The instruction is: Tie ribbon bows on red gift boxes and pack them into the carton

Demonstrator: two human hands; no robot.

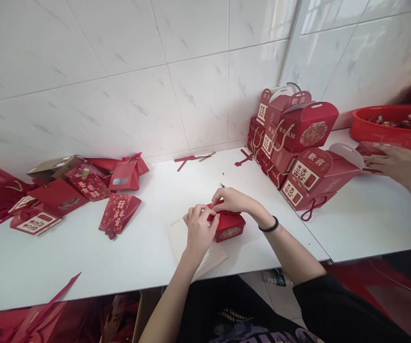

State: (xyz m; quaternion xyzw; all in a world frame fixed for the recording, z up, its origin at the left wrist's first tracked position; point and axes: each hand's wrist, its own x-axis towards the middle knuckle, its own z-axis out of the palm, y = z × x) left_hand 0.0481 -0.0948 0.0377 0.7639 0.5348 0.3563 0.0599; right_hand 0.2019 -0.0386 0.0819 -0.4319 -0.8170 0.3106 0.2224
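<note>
A small red gift box with a gold round pattern on its side stands upright in front of me. My left hand is closed at the box's top left, thumb and fingers pinching at the upper edge. My right hand, with a black band on its wrist, pinches at the same top edge from behind. Their fingertips nearly meet, and what exactly lies between them is hidden. Under the box and my left hand lies a lined notebook. A thin dark tip pokes out behind my right hand.
Stacked red gift boxes with cord handles stand to the right. Beyond them are a red basin and another person's hand at a red box. Assorted red boxes lie left. Ribbon pieces lie near the tiled wall.
</note>
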